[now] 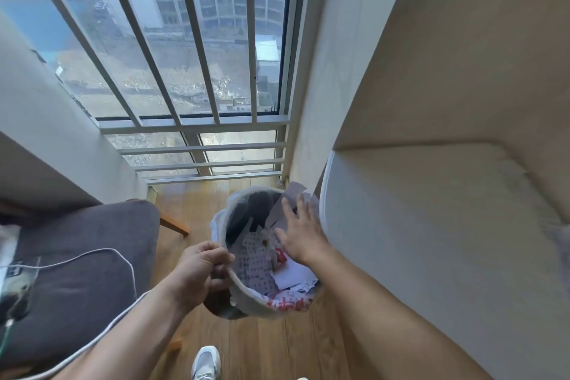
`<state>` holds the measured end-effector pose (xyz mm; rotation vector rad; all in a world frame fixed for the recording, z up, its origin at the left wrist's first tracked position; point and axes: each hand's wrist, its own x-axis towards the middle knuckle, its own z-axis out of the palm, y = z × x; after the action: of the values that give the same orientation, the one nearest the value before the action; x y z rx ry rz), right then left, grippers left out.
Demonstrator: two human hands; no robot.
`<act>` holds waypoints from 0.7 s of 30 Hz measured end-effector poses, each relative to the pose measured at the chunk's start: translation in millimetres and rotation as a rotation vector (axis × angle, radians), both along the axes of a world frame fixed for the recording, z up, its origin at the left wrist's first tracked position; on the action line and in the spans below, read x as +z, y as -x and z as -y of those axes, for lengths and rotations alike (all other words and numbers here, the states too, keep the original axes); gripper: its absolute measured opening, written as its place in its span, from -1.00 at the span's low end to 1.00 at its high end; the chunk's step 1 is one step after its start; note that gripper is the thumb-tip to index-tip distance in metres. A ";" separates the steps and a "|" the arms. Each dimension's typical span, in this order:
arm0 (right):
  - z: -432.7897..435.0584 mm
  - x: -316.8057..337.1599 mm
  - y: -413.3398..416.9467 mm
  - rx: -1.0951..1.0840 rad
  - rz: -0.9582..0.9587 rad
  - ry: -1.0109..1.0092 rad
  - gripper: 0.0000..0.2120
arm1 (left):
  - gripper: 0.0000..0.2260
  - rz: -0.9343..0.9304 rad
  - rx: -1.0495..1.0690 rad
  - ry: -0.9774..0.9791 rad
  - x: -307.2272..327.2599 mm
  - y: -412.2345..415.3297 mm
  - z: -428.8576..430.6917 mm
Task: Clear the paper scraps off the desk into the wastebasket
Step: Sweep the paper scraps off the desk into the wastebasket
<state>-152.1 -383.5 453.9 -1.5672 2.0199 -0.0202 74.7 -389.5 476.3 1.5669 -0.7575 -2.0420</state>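
Observation:
A round wastebasket (246, 296) lined with a thin white bag stands on the wooden floor below me, beside the white desk (431, 225). Several paper scraps (262, 259), printed and plain white, lie piled inside it, and one larger sheet (296, 191) sticks up over the far rim. My left hand (200, 271) pinches the near left rim of the basket. My right hand (300, 231) is spread flat, fingers apart, palm down on the scraps at the basket's right side.
A grey cushioned chair (86, 256) with a white cable (92, 253) across it stands at the left. A barred window (191, 71) fills the far wall. My shoe (206, 362) shows on the floor at the bottom.

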 end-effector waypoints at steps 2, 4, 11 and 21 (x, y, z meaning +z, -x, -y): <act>3.1 -8.4 -5.5 0.033 -0.076 -0.093 -0.28 | -0.88 0.000 -0.008 0.011 1.1 -5.4 -1.1; 4.8 -14.1 -8.6 0.064 -0.080 -0.164 -0.24 | -0.86 -0.014 -0.014 0.004 2.7 -10.5 -1.1; -6.3 -32.8 -29.6 0.206 0.019 -0.178 -0.18 | -0.88 0.000 0.006 0.006 2.9 -27.5 -1.0; 1.3 37.7 -44.9 0.153 0.427 -0.105 -0.48 | -0.83 -0.004 0.009 0.057 34.4 -31.6 17.4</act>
<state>-107.2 -384.8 491.6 -1.4979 1.5453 -0.1725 106.3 -406.9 510.7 1.5316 -0.7985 -1.9984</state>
